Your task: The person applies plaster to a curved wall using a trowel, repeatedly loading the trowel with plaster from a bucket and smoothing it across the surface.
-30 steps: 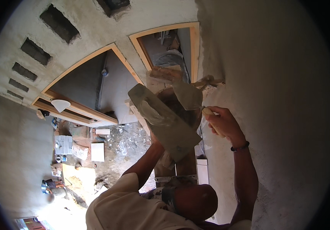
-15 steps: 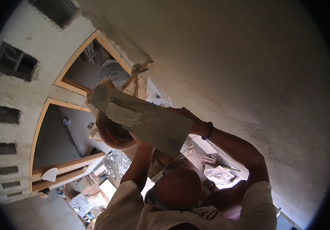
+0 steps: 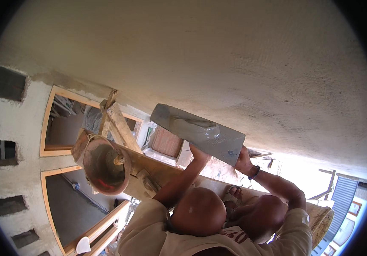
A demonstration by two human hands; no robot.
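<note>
A grey, rectangular plasterer's board [image 3: 227,146] slanted across the space in front of the person, just before the plastered wall [image 3: 234,77], with a glossy mound of wet plaster [image 3: 196,126] lying along its upper face. The right hand [image 3: 245,162] grasped the board at its right end. The left hand [image 3: 199,154] supported it by the near edge, but the board hid most of the fingers, so I could not tell whether that grip was closed around a handle.

The load sat off-centre, toward the far left end and away from the right hand; a tilt or a jolt could have sent the plaster sliding off. If the left hand's support slackened, that heavy end would probably have dipped first. Below lay a narrow plank [image 3: 160,162], crowded at its left by a bucket [image 3: 96,158] with a wooden handle [image 3: 119,159] standing in it and, beside that, a small hand tool [image 3: 148,182]. A careless left elbow might have knocked that tool off, and spilled plaster would have made the plank slippery underfoot.
</note>
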